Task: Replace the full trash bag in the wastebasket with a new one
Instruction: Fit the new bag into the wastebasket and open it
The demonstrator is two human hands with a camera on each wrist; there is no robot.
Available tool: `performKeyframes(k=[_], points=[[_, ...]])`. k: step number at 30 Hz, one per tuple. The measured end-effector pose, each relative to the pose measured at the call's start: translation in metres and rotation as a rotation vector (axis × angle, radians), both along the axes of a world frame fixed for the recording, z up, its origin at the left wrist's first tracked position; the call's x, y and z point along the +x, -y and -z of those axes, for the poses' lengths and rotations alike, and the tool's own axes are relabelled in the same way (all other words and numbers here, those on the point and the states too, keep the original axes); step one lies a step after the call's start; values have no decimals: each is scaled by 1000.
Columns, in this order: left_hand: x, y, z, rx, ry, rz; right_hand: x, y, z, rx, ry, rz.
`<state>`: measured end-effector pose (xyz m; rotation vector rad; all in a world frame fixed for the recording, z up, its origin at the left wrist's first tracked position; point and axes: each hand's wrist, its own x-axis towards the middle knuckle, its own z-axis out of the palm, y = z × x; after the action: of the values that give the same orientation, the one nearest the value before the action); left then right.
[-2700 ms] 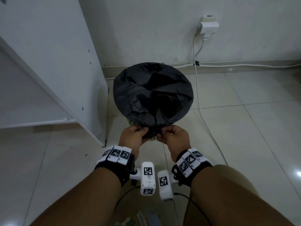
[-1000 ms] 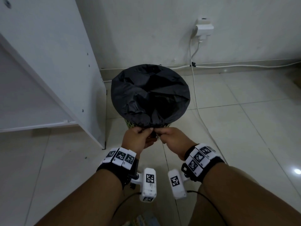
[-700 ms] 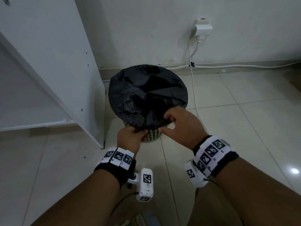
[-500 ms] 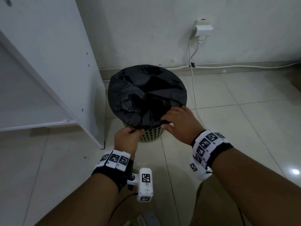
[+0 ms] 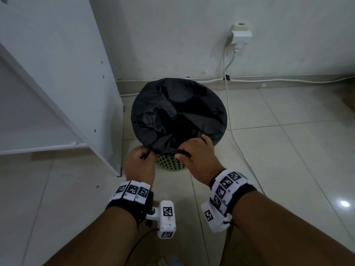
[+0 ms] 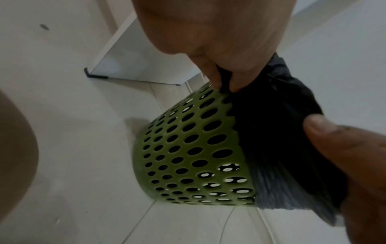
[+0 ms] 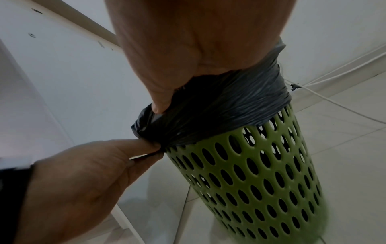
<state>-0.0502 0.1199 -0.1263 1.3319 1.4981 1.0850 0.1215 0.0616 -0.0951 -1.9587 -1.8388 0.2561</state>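
Hands — left hand (image 5: 139, 164), right hand (image 5: 196, 156) — on crinkly black bag (image 5: 178, 114), perforated green wastebasket (image 5: 170, 165).

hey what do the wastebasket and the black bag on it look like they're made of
The wastebasket looks like moulded plastic: matte green, with even rows of oval holes through its wall. The black bag looks like thin plastic film: it crumples, has a faint sheen, and shows fine stretch lines where it is pulled over the rim.

The trash bag (image 5: 178, 114) is seen to be thin black plastic film, crinkled and faintly sheened. The wastebasket (image 6: 194, 148) is formed of smooth matt green plastic pierced with oval holes. The floor (image 5: 288, 150) is laid with glossy pale tiles.
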Motion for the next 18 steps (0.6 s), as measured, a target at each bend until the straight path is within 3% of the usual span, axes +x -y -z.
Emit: performKeyframes(k=[3, 6, 10, 15, 18], points=[[-2, -6, 6, 167, -232, 42, -4, -1, -1, 5, -25, 26], [2, -9, 10, 176, -286, 22, -4, -2, -5, -17, -45, 31], [10, -10, 4, -69, -182, -89, -7, -6, -6, -37, -60, 48], [20, -12, -2, -152, -82, -185, -12, -7, -4, -24, -54, 69], [21, -8, -4, -189, 131, -170, -15, -10, -5, -23, -47, 84]])
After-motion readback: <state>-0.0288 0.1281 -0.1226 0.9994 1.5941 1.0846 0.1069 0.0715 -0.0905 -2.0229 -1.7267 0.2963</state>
